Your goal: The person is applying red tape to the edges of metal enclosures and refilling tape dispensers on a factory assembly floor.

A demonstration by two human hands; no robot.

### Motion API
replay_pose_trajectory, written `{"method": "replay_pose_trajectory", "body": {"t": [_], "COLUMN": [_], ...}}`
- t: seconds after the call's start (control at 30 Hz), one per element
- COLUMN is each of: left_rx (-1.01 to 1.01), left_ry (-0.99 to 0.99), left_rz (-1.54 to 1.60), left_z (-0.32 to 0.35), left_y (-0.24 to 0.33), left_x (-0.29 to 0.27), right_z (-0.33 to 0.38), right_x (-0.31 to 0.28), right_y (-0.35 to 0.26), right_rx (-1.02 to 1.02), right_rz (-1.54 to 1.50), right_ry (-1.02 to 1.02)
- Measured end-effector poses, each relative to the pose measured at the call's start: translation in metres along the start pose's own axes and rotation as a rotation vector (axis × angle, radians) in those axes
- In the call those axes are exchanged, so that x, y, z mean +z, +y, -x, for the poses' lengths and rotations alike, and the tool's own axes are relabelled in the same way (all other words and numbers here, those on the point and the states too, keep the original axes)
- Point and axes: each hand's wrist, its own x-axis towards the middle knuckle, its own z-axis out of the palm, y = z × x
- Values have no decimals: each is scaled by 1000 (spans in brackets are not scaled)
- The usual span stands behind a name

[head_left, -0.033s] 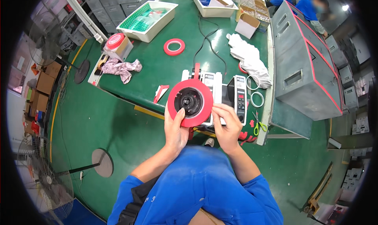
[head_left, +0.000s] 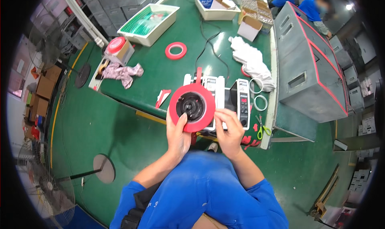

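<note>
A large roll of red tape (head_left: 207, 118) with a dark hub in its core is in front of me, over an electric tape dispenser (head_left: 242, 102) at the table's near edge. My left hand (head_left: 177, 136) grips the roll from its lower left, thumb at the core opening. At the roll's right edge, the fingertips of my right hand (head_left: 229, 133) are pinched together; whatever lies between them is too small to make out. A red strip (head_left: 199, 74) stands up behind the roll. The roll hides much of the dispenser.
Another red tape roll (head_left: 175, 51) lies on the green table (head_left: 152, 74). Nearby are a patterned cloth (head_left: 122, 73), a white cloth (head_left: 250, 60), pale rings (head_left: 260, 103) and green-handled scissors (head_left: 262, 130). A grey cabinet (head_left: 306, 76) stands right; two people work beyond. Fans stand left.
The view has shifted slightly. Both hands keep their places on and beside the tape roll, and the roll looks turned a little.
</note>
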Motion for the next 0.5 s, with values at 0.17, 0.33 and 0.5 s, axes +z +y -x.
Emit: {"method": "replay_pose_trajectory", "body": {"t": [0.17, 0.33, 0.5], "left_rx": [71, 5, -116], "left_ry": [-28, -56, -129], "left_rz": [-45, 11, 41], "left_z": [-3, -8, -6], "left_y": [4, 12, 20], "left_x": [3, 5, -13], "right_z": [-4, -11, -28], "right_x": [8, 12, -4], "right_y": [4, 6, 8], "right_rx": [-50, -45, -122], "right_rz": [78, 73, 290], "right_ry": [34, 98, 216]}}
